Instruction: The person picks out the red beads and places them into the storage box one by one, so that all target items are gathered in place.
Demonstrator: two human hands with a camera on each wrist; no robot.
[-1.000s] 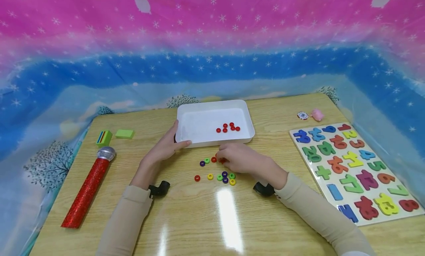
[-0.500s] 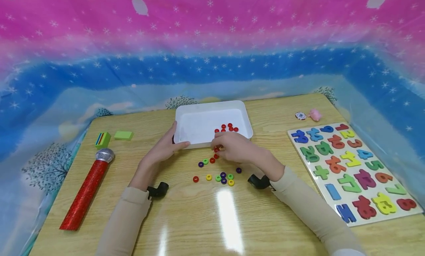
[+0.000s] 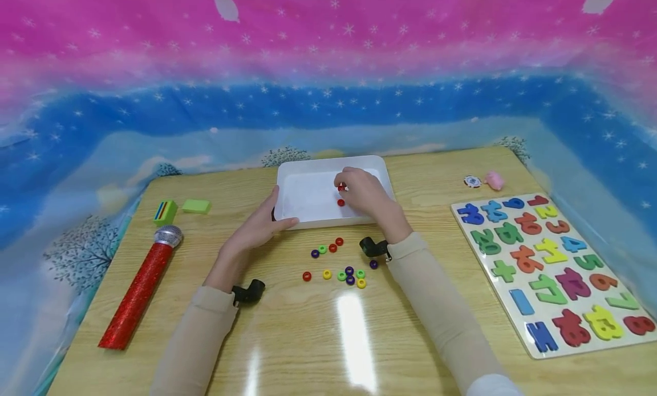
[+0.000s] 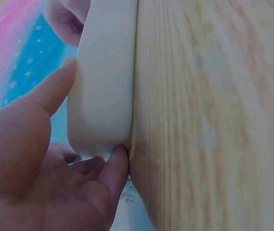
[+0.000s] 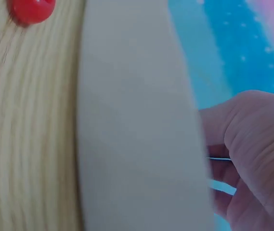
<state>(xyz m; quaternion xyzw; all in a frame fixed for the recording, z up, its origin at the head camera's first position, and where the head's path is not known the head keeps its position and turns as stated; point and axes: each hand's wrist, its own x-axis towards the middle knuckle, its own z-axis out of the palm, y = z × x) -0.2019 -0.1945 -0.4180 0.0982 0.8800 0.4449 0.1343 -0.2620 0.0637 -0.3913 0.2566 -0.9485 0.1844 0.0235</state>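
Note:
A shallow white tray lies on the table. My left hand grips its near left corner, thumb on the rim; in the left wrist view the fingers bend against the end wall. Inside the tray, my right hand pinches a small red ring bead at its fingertips. Another red bead lies on the tray floor below it; the hand covers the others there. In the right wrist view, the tray's wall hides the right fingertips.
Several loose ring beads, including a yellow bead and a purple bead, lie before the tray. A red toy microphone and green blocks are left. On the right are a number board, poker chip and pink pig.
My right hand has picked up a red bead from the table and moved forward over the rim into the tray. The left hand has stayed on the tray's corner.

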